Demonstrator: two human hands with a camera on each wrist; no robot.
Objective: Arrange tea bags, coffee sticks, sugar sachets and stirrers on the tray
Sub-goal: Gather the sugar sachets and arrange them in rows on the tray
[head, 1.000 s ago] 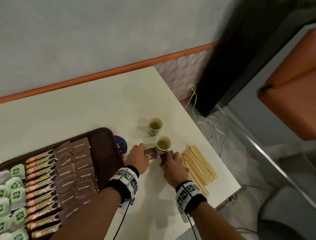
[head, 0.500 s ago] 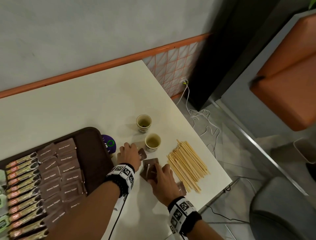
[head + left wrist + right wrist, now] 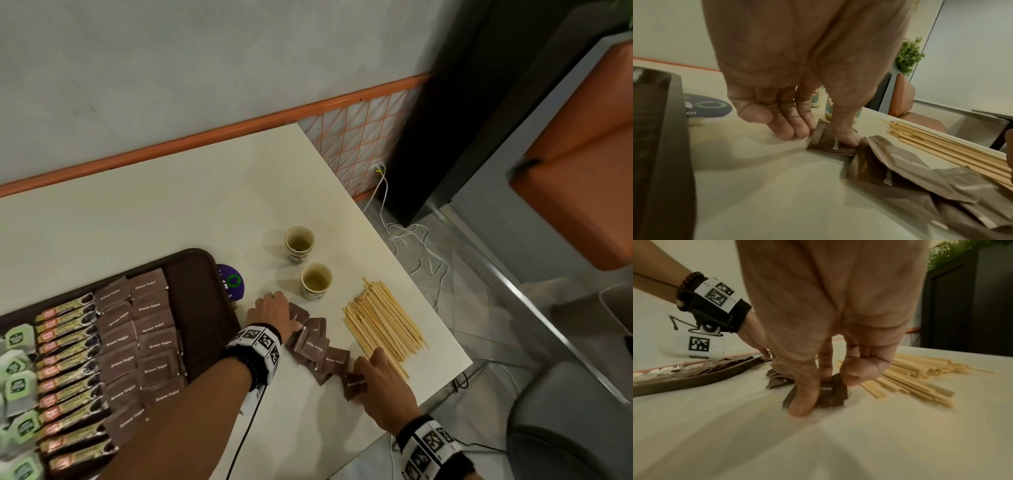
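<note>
Several brown sugar sachets (image 3: 320, 346) lie in a loose overlapping heap on the tabletop, near its right edge, between the tray (image 3: 202, 308) and the pile of wooden stirrers (image 3: 383, 325). These look like thin, flat paper packets, so I'd guess they're super light, a bit floppy and slidey on that smooth top, easier to drag or lift by a corner than to scoop up. The left hand (image 3: 274, 313) has its fingers (image 3: 791, 129) bent down on the far end of the heap, thumb pressing one sachet flat, not really gripping it. The right hand (image 3: 383, 387) pinches a sachet (image 3: 830, 391) at the near end between thumb and fingers, crumpling it a little. Grabbing by an edge seems smartest, since they probably tear or fold if squeezed hard.
</note>
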